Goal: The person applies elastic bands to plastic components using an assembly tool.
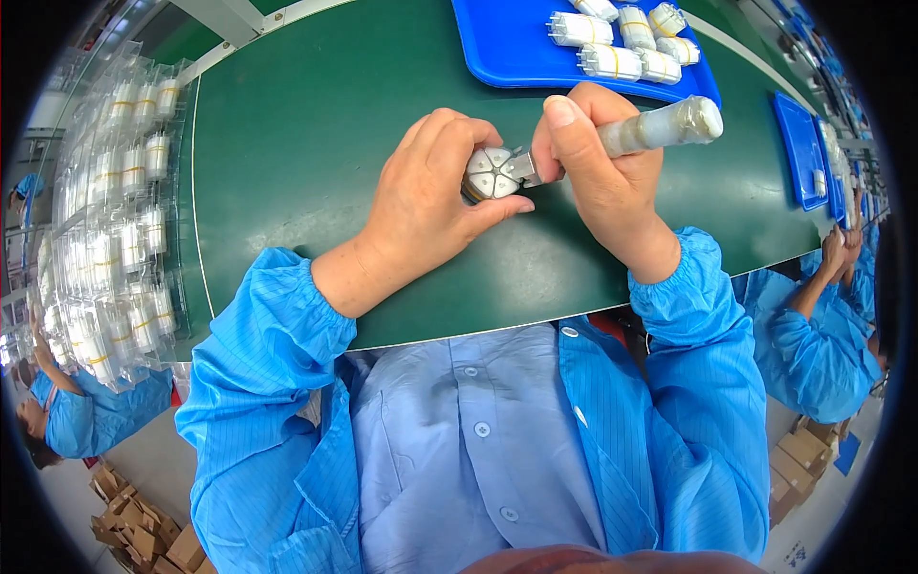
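My left hand [430, 196] grips a small white round part [492, 174] with a segmented end face, just above the green table [316, 124]. My right hand [598, 167] holds a tool with a pale, wrapped handle [665, 124]. The tool's metal blade tip [523, 167] touches the right side of the white part. Both forearms wear blue sleeves with gathered cuffs.
A blue tray [507, 48] with several white cylindrical parts banded in yellow lies at the far edge. Clear plastic blister trays [124, 220] of similar parts stand stacked at the left. Another blue tray [801, 143] is at the right. People in blue coats work at both sides. Cardboard boxes lie on the floor.
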Motion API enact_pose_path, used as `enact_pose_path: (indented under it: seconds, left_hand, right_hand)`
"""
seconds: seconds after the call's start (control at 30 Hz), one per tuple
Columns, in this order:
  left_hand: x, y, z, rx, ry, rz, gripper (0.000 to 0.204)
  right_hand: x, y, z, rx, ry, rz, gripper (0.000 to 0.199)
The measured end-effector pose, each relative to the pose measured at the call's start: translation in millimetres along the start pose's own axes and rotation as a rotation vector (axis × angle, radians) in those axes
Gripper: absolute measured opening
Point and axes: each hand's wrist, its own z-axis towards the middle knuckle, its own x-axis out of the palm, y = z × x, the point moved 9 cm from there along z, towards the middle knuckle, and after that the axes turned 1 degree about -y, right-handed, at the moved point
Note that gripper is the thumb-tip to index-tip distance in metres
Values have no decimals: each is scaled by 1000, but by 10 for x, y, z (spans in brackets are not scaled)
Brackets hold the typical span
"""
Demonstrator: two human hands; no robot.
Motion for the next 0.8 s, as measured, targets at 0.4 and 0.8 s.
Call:
enact_pose_path:
  seconds: [0.4, 0.8]
  left_hand:
    - [17, -80, -40, -60, 9, -112, 52]
    - [37, -47, 0, -114, 64, 13, 54]
  right_hand:
    - [-174, 57, 53, -71, -39, 91, 34]
    - [-121, -23, 14, -24, -27, 12, 34]
